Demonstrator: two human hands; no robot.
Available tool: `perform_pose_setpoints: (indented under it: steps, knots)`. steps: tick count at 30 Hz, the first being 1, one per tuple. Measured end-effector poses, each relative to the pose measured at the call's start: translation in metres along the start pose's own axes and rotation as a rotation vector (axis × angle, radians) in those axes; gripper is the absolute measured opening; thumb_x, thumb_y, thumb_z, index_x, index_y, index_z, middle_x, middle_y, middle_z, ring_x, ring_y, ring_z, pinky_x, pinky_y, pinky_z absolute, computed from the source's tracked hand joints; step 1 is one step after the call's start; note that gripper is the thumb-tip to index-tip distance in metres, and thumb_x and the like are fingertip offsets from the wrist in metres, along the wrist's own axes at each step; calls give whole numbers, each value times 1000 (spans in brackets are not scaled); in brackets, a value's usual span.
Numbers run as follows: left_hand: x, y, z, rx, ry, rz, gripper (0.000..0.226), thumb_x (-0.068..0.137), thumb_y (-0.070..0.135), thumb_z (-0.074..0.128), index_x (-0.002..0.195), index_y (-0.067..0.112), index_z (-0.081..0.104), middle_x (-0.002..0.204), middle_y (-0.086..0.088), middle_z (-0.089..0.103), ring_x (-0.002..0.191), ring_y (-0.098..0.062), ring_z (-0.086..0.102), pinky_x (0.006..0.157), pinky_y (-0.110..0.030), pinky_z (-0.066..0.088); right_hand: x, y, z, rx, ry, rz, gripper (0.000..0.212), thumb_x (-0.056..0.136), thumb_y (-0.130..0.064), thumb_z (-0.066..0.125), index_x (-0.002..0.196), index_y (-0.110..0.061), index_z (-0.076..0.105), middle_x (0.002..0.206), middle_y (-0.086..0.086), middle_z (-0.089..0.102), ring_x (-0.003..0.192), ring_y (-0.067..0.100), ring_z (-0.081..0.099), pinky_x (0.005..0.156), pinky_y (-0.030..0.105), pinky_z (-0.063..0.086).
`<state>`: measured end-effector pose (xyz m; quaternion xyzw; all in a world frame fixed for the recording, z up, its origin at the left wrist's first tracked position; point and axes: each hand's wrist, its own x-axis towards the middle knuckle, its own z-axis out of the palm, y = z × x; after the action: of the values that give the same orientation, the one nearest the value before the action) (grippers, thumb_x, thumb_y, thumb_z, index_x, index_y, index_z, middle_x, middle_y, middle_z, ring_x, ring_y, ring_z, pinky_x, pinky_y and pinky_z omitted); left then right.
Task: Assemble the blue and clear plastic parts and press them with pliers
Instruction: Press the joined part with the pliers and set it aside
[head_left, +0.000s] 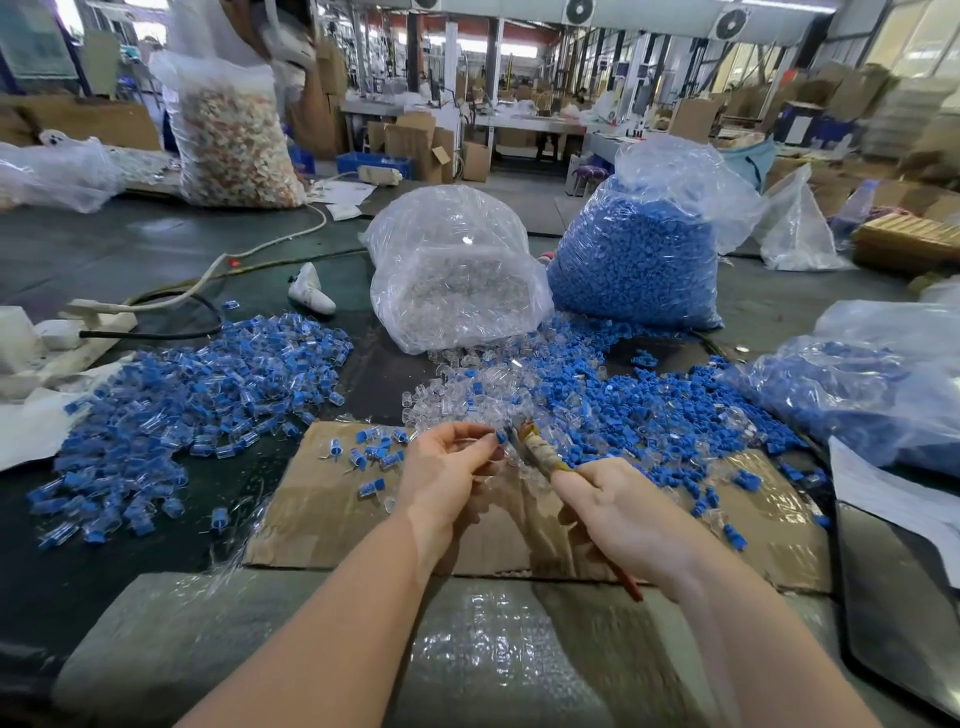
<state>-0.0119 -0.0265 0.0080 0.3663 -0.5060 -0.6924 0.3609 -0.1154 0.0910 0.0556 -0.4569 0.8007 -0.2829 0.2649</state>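
A large heap of finished pieces (192, 395), blue set into clear, lies on the tabletop (104, 244) at about nine o'clock from the hands, and a few more finished ones (371, 452) sit on the cardboard sheet (332, 514) just beside the left hand. That suggests a good share of the work is done. Much is left, though: loose blue parts (649, 415) and loose clear parts (467, 400) are spread together from twelve to two o'clock, and behind them stand a bag of clear parts (452, 275) at twelve and a fuller bag of blue parts (639, 254) at one o'clock. Another bag with blue pieces (883, 384) lies at three o'clock.

The left hand (447, 478) is raised above the cardboard, palm turned inward, its fingertips (488, 441) pinching a small blue part (501, 438); whether a clear piece is already fitted on it is too small to tell. The right hand (618, 514) is clenched around the handles of the pliers (535, 449), which point up toward eleven o'clock, their nose right next to the pinched part. A red handle end sticks out below the wrist. I judge the current piece is about to be pressed, or is being pressed now. Both forearms reach forward from six o'clock, converging over the cardboard.
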Motion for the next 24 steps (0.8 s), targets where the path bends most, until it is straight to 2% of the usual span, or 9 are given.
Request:
perform_pose_setpoints:
  steps: [1,3,5,9,13,16,21,24]
  knots:
    - [1,1,0,5,8,-1,7,86,4,62,91,7,64,65,-1,67,52,-8,60,44,-23,47,-2,-1,0,57,-31,6,31,95,-25,43,67,-12,43,65,8,45,58,18,41,56,27,31]
    - [2,2,-2,21,25,-6,7,86,3,62,90,8,65,70,-5,67,56,-12,61,50,-27,49,-5,-3,-2,136,-94,22,34,95,-21,44,62,-15,40,56,2,44,47,15,39,45,21,30]
    - [4,3,-3,23,42,-7,8,86,1,61,89,8,65,71,-7,66,59,-14,61,53,-29,49,-7,-4,-5,198,-178,41,29,93,-16,48,64,-15,44,53,-1,48,41,10,39,38,17,28]
    - [7,2,-2,32,63,13,8,86,-1,61,86,7,64,70,-8,64,56,-12,59,52,-22,51,-7,-1,-10,159,-248,57,13,83,-6,52,74,-14,48,64,3,53,53,15,44,42,18,30]
    - [11,0,-2,71,86,20,8,84,-2,62,85,6,65,70,-8,65,55,-10,59,51,-18,49,-5,-1,-9,141,-261,63,16,84,-4,45,75,-18,45,64,-1,50,50,11,39,42,21,26]
    - [13,0,-2,86,98,26,8,84,-1,63,85,7,65,72,-8,66,57,-10,60,51,-18,48,-3,0,-7,157,-262,62,16,84,-4,45,76,-18,43,64,-1,48,56,16,40,48,27,28]
    - [13,1,-1,58,93,12,9,84,-3,62,84,6,64,69,-8,64,54,-9,58,50,-17,48,-3,-3,-12,154,-281,78,15,86,-3,44,78,-16,42,71,4,48,49,12,41,38,16,29]
    - [12,2,0,35,92,2,10,85,-4,60,84,5,63,68,-7,63,55,-9,57,50,-16,48,-2,-3,-12,201,-286,92,11,85,-4,45,81,-14,43,79,9,49,64,19,47,53,22,38]
